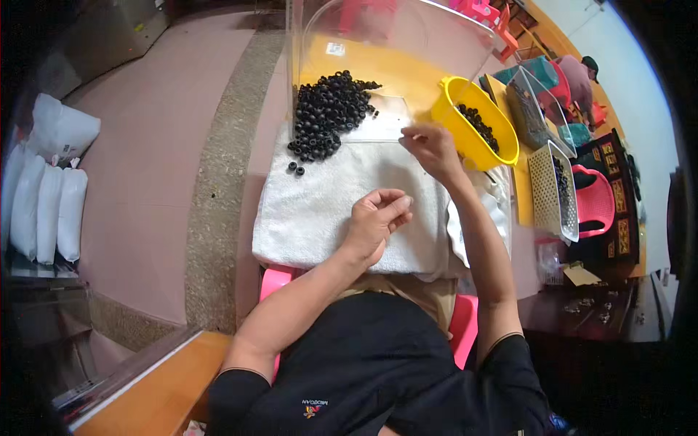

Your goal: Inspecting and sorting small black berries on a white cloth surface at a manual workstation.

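Note:
My left hand (380,221) is raised over a white towel (305,214), thumb and fingertips closed together; whatever they pinch, if anything, is too small to make out. Farther forward and to the right, my right hand (434,150) is also in a pinch beside a yellow tub (445,115). Something small and dark may be at its fingertips, but I cannot name it. Small black ring-shaped parts (327,112) lie heaped at the towel's far left, with two loose black rings (296,169) on the cloth. More black parts (476,125) fill the tub's bottom.
A clear plastic box (407,29) surrounds the far side of the heap. On the right stand a white perforated basket (542,192) and a clear bin (534,116), both holding dark parts. White sacks (45,211) line the left. Another person (574,83) is in the background.

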A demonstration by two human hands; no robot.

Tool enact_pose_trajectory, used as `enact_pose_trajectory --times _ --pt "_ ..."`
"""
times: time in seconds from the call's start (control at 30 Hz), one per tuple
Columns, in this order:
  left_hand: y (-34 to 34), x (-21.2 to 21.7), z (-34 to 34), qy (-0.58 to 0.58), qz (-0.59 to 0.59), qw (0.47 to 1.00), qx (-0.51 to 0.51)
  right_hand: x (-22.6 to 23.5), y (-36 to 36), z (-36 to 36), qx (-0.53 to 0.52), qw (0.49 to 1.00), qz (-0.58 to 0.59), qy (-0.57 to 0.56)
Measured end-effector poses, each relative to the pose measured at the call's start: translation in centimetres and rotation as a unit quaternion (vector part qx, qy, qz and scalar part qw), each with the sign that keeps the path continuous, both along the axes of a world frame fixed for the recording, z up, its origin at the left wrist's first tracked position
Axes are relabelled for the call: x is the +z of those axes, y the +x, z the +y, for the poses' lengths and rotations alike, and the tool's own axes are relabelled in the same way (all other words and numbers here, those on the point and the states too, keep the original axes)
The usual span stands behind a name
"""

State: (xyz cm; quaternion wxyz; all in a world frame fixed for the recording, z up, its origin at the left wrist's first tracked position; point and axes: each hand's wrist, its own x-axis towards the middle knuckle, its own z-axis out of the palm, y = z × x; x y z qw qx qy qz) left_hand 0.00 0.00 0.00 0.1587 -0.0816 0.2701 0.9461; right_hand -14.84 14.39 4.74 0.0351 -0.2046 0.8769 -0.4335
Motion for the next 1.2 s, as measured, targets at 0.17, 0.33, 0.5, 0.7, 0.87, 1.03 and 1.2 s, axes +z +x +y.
enact_pose_trajectory --times 0.17,0.33,0.5,0.7,0.87,1.03,1.2 --pt "-0.1 0.4 -0.3 0.011 -0.017 1.000 0.007 -1.4 -4.2 -4.0 -0.059 0.976 0.156 0.141" --pt "-0.5 0.4 -0.5 0.017 -0.020 0.999 0.021 -2.7 -6.3 -5.6 -0.084 0.951 0.196 0.222" --pt "-0.5 0.3 -0.5 0.020 -0.023 0.999 0.029 -2.2 -5.9 -6.1 -0.063 0.956 0.171 0.228" --pt "-0.6 0.5 -0.3 0.018 -0.027 0.999 0.035 -3.5 -6.1 -3.9 -0.051 0.989 0.123 0.071" --pt "-0.7 0.5 -0.4 0.010 -0.022 0.999 0.041 -2.8 -3.8 -2.8 -0.016 0.998 0.042 -0.036" --pt "-0.6 0.8 -0.6 0.012 -0.023 0.999 0.037 -2.5 -2.2 -1.8 0.039 0.986 -0.046 -0.155" --pt "-0.6 0.5 -0.6 -0.005 -0.010 0.999 0.038 -2.2 0.3 -0.9 0.048 0.963 -0.117 -0.239"
